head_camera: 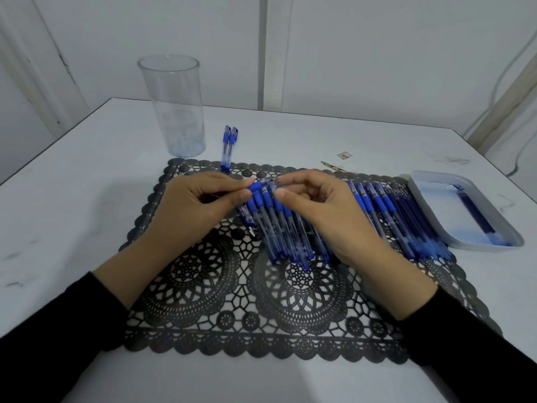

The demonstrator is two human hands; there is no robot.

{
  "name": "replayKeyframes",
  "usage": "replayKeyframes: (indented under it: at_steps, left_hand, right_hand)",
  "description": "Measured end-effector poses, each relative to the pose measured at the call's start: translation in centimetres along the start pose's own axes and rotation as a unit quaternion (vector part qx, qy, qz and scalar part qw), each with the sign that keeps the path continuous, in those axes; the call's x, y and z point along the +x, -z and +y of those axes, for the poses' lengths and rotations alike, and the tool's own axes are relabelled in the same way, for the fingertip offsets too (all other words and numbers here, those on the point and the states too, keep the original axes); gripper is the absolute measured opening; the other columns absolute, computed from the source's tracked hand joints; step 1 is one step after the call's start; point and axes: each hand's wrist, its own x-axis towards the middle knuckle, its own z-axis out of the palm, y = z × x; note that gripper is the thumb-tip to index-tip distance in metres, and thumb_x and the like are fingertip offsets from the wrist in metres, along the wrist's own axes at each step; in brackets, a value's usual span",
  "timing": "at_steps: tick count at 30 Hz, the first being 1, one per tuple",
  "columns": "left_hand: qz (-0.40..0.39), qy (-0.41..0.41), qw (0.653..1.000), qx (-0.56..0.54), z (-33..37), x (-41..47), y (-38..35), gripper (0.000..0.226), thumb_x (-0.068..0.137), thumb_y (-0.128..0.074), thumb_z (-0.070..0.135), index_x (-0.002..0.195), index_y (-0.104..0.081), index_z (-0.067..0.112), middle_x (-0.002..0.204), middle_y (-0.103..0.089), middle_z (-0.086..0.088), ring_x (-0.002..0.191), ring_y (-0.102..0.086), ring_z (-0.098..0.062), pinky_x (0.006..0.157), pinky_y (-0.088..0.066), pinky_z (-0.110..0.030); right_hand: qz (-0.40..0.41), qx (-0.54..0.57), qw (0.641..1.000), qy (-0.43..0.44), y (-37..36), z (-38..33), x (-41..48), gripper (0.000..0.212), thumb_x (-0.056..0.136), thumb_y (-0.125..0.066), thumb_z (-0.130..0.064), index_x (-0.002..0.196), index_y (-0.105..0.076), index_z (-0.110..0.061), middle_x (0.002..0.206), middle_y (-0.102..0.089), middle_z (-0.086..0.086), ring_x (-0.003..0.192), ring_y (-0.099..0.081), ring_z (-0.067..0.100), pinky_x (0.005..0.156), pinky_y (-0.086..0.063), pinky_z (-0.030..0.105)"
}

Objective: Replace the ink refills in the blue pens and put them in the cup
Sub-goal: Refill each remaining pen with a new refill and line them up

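White table [87, 199] and wall [377, 53], black mat [232, 315]; left hand [197, 205], right hand [319, 210] tight on blue pen [255, 187].

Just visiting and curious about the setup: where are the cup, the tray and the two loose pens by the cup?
cup [174, 112], head view, middle of its clear wall.
tray [488, 248], head view, its near rim.
two loose pens [225, 149], head view, the left pen's barrel.

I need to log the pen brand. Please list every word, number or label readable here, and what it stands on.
No text can be read.
Print on the blue pens, if any, is too blurred to read.
The cup, the tray and the small tag on the table show no legible marks.
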Motion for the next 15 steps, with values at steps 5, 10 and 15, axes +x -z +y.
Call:
replayKeyframes:
  at_steps: [5, 10, 15]
  left_hand:
    - [0.010, 0.003, 0.999, 0.036, -0.4, -0.6, 1.7, 0.027, 0.077, -0.074, 0.027, 0.104, -0.074, 0.028, 0.094, -0.075, 0.012, 0.085, -0.070, -0.008, 0.081, -0.054, -0.017]
    - [0.011, 0.012, 0.998, 0.060, -0.8, -1.5, 3.1, 0.026, 0.077, -0.074, 0.028, 0.103, -0.074, 0.031, 0.096, -0.074, 0.014, 0.086, -0.070, -0.010, 0.079, -0.055, -0.021]
    - [0.022, 0.028, 0.998, 0.060, -0.9, -2.1, 4.0, 0.025, 0.078, -0.073, 0.031, 0.103, -0.074, 0.031, 0.093, -0.075, 0.013, 0.083, -0.070, -0.010, 0.078, -0.057, -0.035]
  right_hand:
    - [-0.100, -0.277, 0.950, 0.102, -1.6, -0.7, -1.2, 0.014, 0.088, -0.071, -0.023, 0.102, -0.073, -0.020, 0.089, -0.067, -0.016, 0.077, -0.055, -0.007, 0.069, -0.042, 0.008]
    - [-0.119, -0.424, 0.881, 0.171, -3.6, -0.7, -1.6, 0.022, 0.092, -0.066, -0.027, 0.110, -0.071, -0.018, 0.100, -0.067, -0.002, 0.101, -0.053, 0.018, 0.090, -0.045, 0.031]
    - [-0.119, -0.429, 0.882, 0.157, -4.1, -0.7, -1.7, 0.021, 0.091, -0.066, -0.024, 0.111, -0.068, -0.017, 0.103, -0.065, -0.001, 0.103, -0.052, 0.018, 0.093, -0.044, 0.031]
